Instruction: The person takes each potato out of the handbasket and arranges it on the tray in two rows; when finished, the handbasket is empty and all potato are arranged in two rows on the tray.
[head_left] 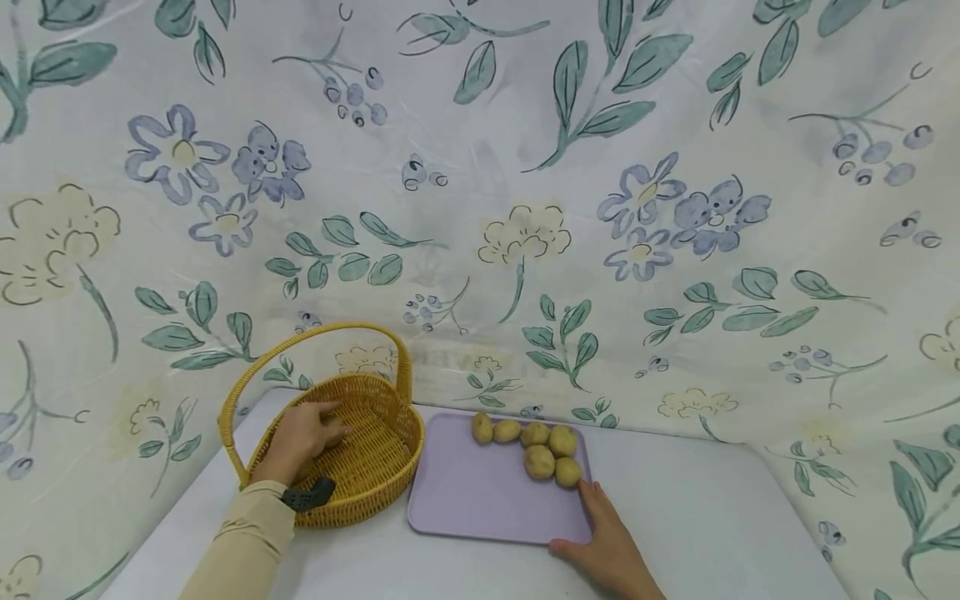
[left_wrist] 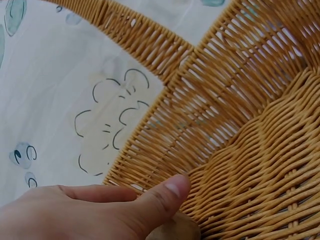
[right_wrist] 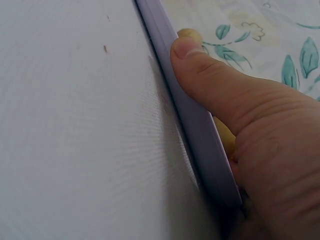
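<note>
My left hand [head_left: 303, 433] is inside a yellow-brown wicker basket [head_left: 382, 492] with a tall arched handle. In the left wrist view a potato [left_wrist: 176, 228] shows just below the thumb, held by the hand; the fingers' far side is hidden. On the right, my right hand [head_left: 607, 542] grips the near right corner of a lilac tray [head_left: 480, 500], thumb on the near edge and fingers along the right side. Several potatoes [head_left: 539, 462] lie on the tray, in a row at the back and down the right side. One of them sits close to the right fingertips.
The basket stands left of the tray, its rim close to the tray's left edge. Both are on a white table [head_left: 697, 508]. Behind the table hangs a white floral cloth [head_left: 465, 208]. The basket's handle [head_left: 330, 329] arches above the left hand.
</note>
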